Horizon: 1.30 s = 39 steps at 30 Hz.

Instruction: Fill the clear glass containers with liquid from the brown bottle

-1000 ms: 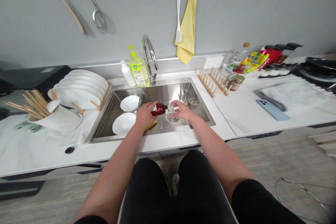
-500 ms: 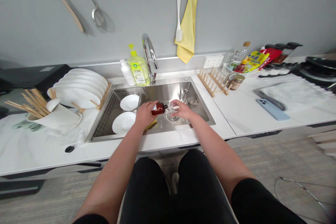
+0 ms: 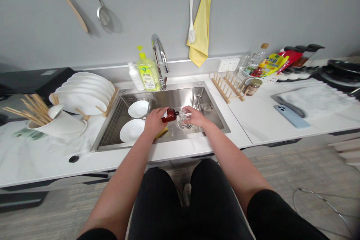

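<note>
Over the sink (image 3: 222, 124), my left hand (image 3: 154, 121) is closed around a brown bottle (image 3: 169, 115) with a black neck. The bottle is tipped on its side, its neck pointing right. My right hand (image 3: 195, 116) grips a small clear cup (image 3: 184, 115) right at the bottle's mouth; whether the two touch I cannot tell. Below the cup lies the sink drain (image 3: 185, 125). Something yellow (image 3: 161, 132), partly hidden by my left wrist, lies in the sink. Two white bowls (image 3: 132, 131) sit in the wire basket (image 3: 110, 129) on the left.
Behind the sink stand the faucet (image 3: 160, 60), a dish soap bottle (image 3: 147, 73) and a white bottle (image 3: 136, 77). White plates (image 3: 84, 93) and a chopstick holder (image 3: 60, 125) are on the left. To the right are a wooden rack (image 3: 228, 87), a jar (image 3: 253, 87) and a phone (image 3: 291, 116).
Both hands keep the bottle and cup in nearly the same place and pose. Only a slight shift of the whole view shows.
</note>
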{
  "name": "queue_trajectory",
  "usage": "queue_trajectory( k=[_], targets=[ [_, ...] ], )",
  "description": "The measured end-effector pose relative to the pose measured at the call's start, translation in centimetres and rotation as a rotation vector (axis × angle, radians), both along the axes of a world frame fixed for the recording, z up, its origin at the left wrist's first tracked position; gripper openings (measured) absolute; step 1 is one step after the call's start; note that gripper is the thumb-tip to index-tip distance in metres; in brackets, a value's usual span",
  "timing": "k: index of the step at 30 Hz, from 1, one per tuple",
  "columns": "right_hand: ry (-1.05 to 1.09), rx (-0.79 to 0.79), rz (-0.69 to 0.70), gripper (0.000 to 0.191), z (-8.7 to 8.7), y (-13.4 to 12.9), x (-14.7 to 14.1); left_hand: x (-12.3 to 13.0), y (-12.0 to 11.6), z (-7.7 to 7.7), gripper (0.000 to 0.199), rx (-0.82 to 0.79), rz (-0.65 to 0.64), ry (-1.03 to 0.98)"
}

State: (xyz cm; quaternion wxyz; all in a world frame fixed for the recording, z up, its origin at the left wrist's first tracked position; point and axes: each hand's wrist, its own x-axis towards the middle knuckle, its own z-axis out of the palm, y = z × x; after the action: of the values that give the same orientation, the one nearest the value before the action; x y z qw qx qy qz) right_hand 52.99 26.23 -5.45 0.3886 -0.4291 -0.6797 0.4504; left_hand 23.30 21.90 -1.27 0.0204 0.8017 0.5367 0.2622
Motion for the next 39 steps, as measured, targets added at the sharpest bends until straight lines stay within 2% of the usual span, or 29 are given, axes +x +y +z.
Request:
queue_trajectory(
  k=[12, 18, 25, 39],
  targets=[
    [-0.038, 0.020, -0.009, 0.074, 0.8, -0.4, 0.0, 0.1, -0.2, 0.2, 0.074, -0.001, 0.004, -0.003],
    [-0.051, 0.014, -0.009, 0.076, 0.6, -0.3, 0.0, 0.0, -0.2, 0.2, 0.072, 0.021, 0.006, 0.024],
    [-0.015, -0.009, -0.031, 0.093, 0.2, -0.2, -0.2, 0.1, -0.3, 0.4, 0.073, 0.008, 0.022, 0.063],
    [0.010, -0.028, -0.010, 0.086, -0.5, 0.2, -0.1, 0.3, -0.8, 0.6, 0.072, 0.020, 0.043, 0.089]
  ],
)
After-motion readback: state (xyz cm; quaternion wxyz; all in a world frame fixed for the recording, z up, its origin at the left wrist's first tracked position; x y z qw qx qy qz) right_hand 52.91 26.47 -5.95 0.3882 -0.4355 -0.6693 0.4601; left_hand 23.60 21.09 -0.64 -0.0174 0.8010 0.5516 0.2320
